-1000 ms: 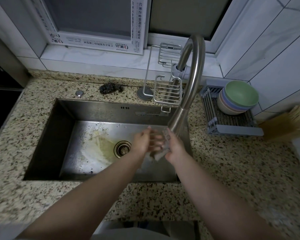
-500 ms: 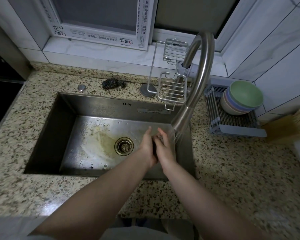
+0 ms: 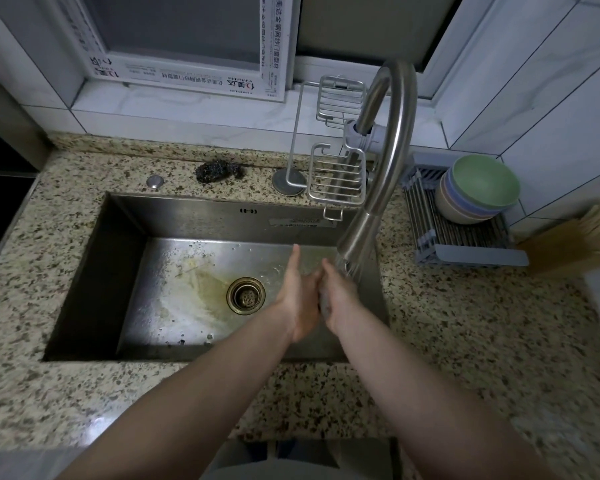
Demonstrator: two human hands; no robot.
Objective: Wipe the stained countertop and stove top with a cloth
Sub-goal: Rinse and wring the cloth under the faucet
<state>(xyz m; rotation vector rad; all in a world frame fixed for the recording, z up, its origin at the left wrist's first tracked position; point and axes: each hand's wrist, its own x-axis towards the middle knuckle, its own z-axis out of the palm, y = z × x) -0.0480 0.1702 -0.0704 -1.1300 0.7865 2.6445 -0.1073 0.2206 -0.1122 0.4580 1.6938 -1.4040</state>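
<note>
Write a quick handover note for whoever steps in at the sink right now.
Left hand: fingers straight, palm pressed against the cloth.
Right hand: pressed on the cloth's other side, under the tap, over the sink.
Done: cloth is being wetted; water seems to be running.
Left: wring it, then wipe the countertop. Stove top not in view.

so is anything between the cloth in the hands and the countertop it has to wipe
Nothing visible. The cloth is pressed between the left hand and right hand over the sink, under the faucet; the countertop lies beside it.
</note>
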